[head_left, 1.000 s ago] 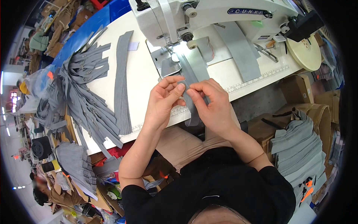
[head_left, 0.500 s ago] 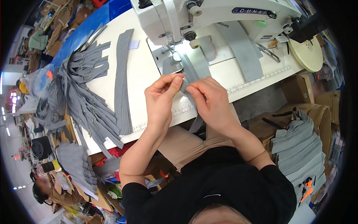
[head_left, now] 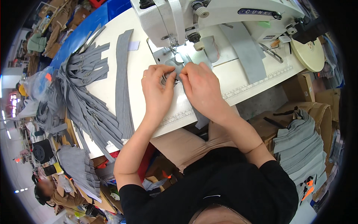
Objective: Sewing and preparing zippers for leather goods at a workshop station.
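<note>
Item, left hand [head_left: 158,89]: mine, fingers curled, thumb and forefinger tips drawn near each other just left of the needle area; a band on one finger. Whether they grasp cloth, I cannot tell. A small dark curved piece [head_left: 164,79] shows at my palm side, its kind unclear.

Item, right hand [head_left: 202,89]: mine, back upward, thumb and forefinger closed on the edge of a grey strip [head_left: 201,120], tips near those of the left.

Item, the strip itself: upper part beneath the foot of the sewing machine [head_left: 223,15], under its lit lamp; middle covered by my right hand; lower end hanging over the table edge above my beige trousers [head_left: 181,146].

Item, white table [head_left: 138,74]: printed ruler [head_left: 278,74] along the near edge.

Left on it: one flat stack of long grey strips [head_left: 122,71], a white slip of paper [head_left: 134,45] just beside it; farther left, one loose heap of grey zippers [head_left: 95,108], partly over the edge.

Right on it: one wide grey panel [head_left: 246,52], one metal hand tool [head_left: 273,54], one pale round disc [head_left: 310,52].

Below right: grey cloth pieces [head_left: 300,149], piled by cardboard [head_left: 298,88].
</note>
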